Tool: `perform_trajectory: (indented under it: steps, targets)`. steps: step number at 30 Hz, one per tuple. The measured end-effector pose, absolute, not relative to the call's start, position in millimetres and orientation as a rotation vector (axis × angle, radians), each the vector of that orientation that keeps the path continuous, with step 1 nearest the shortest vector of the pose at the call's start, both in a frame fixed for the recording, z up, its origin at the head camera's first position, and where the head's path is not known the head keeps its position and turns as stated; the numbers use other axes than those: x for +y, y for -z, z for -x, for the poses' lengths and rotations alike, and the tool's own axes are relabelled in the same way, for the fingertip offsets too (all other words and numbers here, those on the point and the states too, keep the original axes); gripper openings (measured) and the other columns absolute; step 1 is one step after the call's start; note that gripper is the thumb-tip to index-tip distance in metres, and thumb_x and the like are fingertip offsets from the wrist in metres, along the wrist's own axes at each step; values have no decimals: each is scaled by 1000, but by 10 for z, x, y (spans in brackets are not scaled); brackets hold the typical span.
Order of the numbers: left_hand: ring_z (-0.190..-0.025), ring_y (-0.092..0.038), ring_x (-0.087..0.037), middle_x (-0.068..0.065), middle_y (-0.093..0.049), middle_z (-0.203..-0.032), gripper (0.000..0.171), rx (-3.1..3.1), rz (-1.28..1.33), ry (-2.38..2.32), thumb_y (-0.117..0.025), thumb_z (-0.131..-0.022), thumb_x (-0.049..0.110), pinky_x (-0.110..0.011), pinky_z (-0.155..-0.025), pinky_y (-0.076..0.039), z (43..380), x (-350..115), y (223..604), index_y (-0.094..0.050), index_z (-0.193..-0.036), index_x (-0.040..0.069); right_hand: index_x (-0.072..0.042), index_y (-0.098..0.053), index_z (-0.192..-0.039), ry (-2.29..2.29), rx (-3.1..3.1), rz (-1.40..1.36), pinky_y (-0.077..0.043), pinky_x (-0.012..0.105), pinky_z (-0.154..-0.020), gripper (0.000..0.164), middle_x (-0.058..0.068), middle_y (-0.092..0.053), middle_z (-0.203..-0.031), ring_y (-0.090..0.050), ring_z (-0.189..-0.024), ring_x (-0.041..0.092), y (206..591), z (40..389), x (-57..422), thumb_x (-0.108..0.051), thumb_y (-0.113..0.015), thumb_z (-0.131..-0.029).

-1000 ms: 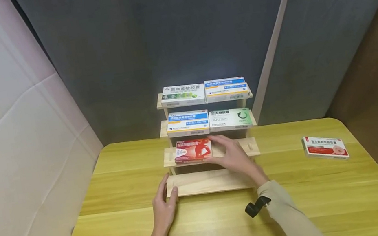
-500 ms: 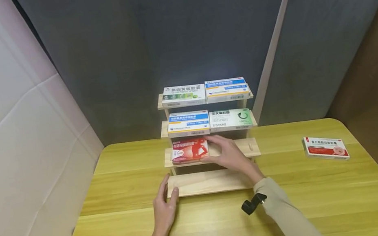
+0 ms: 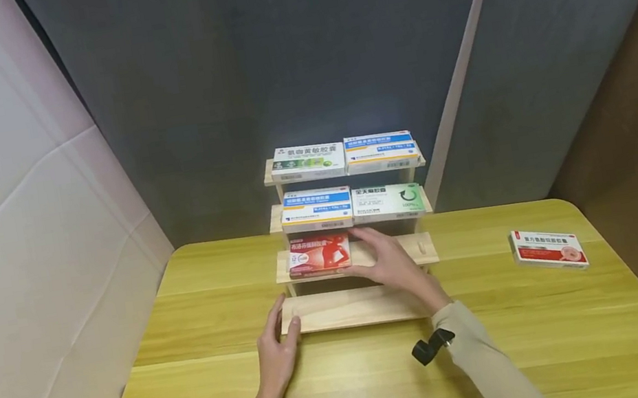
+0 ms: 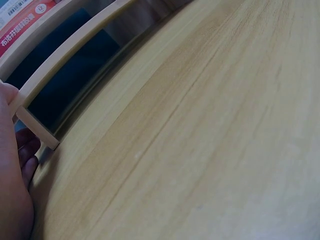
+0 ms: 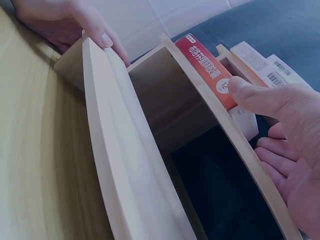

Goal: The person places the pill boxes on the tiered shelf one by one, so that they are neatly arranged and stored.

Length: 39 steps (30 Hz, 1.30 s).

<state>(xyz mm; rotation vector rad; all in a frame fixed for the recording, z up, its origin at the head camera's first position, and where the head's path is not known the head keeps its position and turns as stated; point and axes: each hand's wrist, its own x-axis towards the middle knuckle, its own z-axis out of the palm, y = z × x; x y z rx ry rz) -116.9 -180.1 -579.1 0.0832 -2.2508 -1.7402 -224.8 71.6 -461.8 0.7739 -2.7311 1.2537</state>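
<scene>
A stepped wooden rack stands on the table with its tiers rising toward the back. On the second tier from the bottom, at the left, lies a red medicine box. My right hand pinches its right end, thumb on the front side and fingers behind. With thumb and fingers around it, my left hand holds the left end of the lowest tier. The left wrist view shows that hand beside the rack's wooden leg, part of the fingers hidden.
Two boxes, blue-and-white and green-and-white, fill the third tier. Another green-and-white box and blue-and-white box sit on top. A red-and-white box lies on the table at right. A dark curtain hangs behind.
The red medicine box has slid slightly left along its tier, with my right hand moving along with it. My left hand keeps its place on the lowest tier.
</scene>
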Motion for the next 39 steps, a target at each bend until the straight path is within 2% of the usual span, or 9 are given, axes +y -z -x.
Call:
perform_trajectory:
  steps: [8, 14, 18, 21, 23, 29, 34, 39]
  targets:
    - [-144, -45, -35, -16, -45, -157, 54, -2262, -81, 1717, -64, -100, 12, -3, -111, -26, 1155, -1811, 5765, -48, -151, 10, -12, -43, -155, -1264, -2760, -738, -33, 58, -121, 91, 12, -45, -158, -42, -145, 36, 4600, 2141, 868, -39, -86, -79]
    - [-145, -42, -38, -18, -43, -158, 53, -2271, -68, 1720, -62, -100, 12, -3, -112, -24, 1117, -1798, 5660, -46, -151, 6, -9, -46, -152, -1276, -2724, -743, -33, 56, -122, 85, 12, -48, -155, -44, -144, 36, 4582, 2062, 1027, -33, -86, -81]
    - [-147, -41, -36, -17, -42, -159, 53, -2283, -84, 1727, -62, -101, 13, -11, -117, -27, 1116, -1802, 5657, -45, -152, 8, -6, -48, -150, -1295, -2688, -750, -32, 57, -122, 82, 14, -49, -154, -44, -144, 37, 4573, 2032, 1129, -31, -86, -81]
    - [-147, -41, -33, -13, -43, -159, 53, -2278, -88, 1727, -62, -101, 15, -11, -117, -27, 1140, -1835, 5759, -46, -152, 12, -4, -48, -149, -1293, -2674, -758, -32, 59, -121, 81, 15, -49, -154, -43, -144, 38, 4590, 2014, 1200, -29, -86, -82]
    - [-147, -41, -32, -13, -44, -158, 53, -2270, -87, 1730, -62, -101, 16, -6, -114, -26, 1135, -1844, 5765, -47, -152, 13, -4, -48, -150, -1292, -2675, -753, -33, 58, -121, 81, 14, -49, -154, -43, -144, 38, 4604, 2003, 1253, -29, -86, -82]
    - [-146, -41, -34, -14, -45, -157, 53, -2271, -86, 1711, -63, -101, 17, -16, -119, -28, 1139, -1859, 5773, -47, -152, 13, -3, -48, -149, -1307, -2668, -699, -35, 57, -121, 81, 16, -49, -154, -43, -144, 39, 4614, 1977, 1428, -27, -86, -82]
    - [-147, -41, -33, -15, -45, -157, 52, -2261, -79, 1728, -62, -102, 16, -6, -114, -26, 1144, -1851, 5782, -47, -152, 12, -3, -47, -150, -1347, -2668, -637, -38, 59, -118, 80, 18, -48, -154, -43, -144, 41, 4613, 1941, 1613, -27, -85, -83]
    - [-146, -42, -35, -17, -44, -158, 53, -2261, -53, 1738, -61, -102, 16, -4, -112, -25, 1147, -1818, 5791, -45, -152, 10, -3, -48, -149, -1322, -2673, -551, -42, 62, -114, 79, 20, -50, -152, -48, -139, 43, 4626, 1880, 1877, -23, -86, -83]
